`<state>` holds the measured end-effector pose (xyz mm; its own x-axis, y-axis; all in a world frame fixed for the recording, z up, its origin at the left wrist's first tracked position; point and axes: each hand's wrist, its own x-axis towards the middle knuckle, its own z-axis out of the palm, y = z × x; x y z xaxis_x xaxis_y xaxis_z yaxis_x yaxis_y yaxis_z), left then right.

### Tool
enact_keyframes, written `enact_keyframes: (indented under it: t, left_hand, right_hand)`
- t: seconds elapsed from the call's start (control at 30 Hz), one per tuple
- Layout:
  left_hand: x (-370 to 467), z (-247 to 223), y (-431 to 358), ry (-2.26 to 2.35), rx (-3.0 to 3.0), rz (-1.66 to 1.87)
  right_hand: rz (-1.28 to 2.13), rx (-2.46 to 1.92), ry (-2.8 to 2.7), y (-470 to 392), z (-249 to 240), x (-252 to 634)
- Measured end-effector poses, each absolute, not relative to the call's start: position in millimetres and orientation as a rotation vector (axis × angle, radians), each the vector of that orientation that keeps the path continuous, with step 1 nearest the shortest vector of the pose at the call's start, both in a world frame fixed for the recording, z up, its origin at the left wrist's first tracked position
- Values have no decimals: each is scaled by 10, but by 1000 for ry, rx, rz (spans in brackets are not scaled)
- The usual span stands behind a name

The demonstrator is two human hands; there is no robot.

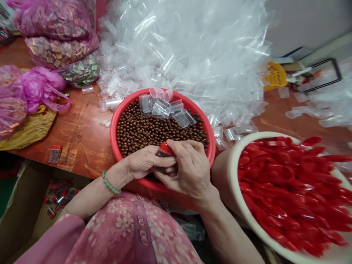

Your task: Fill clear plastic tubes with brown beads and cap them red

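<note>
Here, the tube point(164, 154) is pinched between left grip point(144, 161) and right grip point(189, 167) (cap point(166, 147) at far end), over the basin point(113, 128).

The left hand point(145, 161) and right hand point(191, 167) hold a red-capped container point(166, 148) between their fingers. Under the fingers: a red basin point(113, 132) containing brown balls point(141, 128). Beyond them: clear tubes point(161, 108). Right of the fingers: a white bucket point(233, 174) of red plastic parts point(288, 194). Farther left: pink bags point(40, 87).
</note>
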<state>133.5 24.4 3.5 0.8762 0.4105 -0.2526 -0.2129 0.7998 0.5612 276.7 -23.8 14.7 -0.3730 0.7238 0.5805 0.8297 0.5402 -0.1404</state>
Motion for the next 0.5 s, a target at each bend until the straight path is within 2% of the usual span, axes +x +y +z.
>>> enact_keyframes:
  t: [0.3,0.5]
  left_hand:
    - [1398,96,279,628,452,388]
    - [1487,120,151,796,606,600]
  right_hand:
    - [1,-1321,-2204,-253,104,2767]
    - [-99,-1311,-2180,-257,97,2766]
